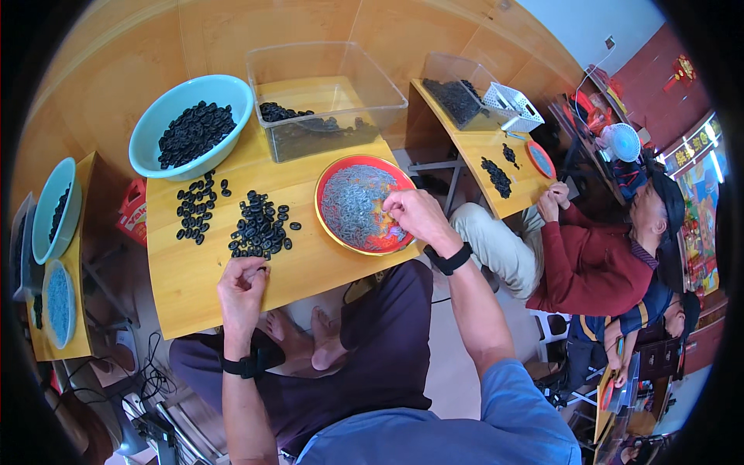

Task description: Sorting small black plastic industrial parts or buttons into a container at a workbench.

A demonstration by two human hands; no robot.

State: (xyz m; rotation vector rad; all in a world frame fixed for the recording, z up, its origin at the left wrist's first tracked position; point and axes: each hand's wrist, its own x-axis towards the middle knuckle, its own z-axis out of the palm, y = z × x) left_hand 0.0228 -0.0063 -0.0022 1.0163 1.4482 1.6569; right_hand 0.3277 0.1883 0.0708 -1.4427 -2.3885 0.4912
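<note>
My left hand (242, 291) is closed in a pinch at the table's front edge, with a bit of a small black oval piece (263, 269) showing at its fingertips. Just beyond it lies a loose pile of black oval pieces (261, 223), each with a slotted middle. Over the right side of a red round tray (324, 218), my right hand (418, 217) has its thumb and fingers pressed together; what they hold, if anything, is hidden. Many small silvery metal pieces (353, 198) cover the tray's bottom.
Behind the piles stand a light-blue basin (143, 147) of black pieces and a clear plastic bin (329, 143). A second pile (195, 209) lies left. At right, a person in a dark red top (593, 267) sits by another table (515, 203); a further table (81, 310) stands left.
</note>
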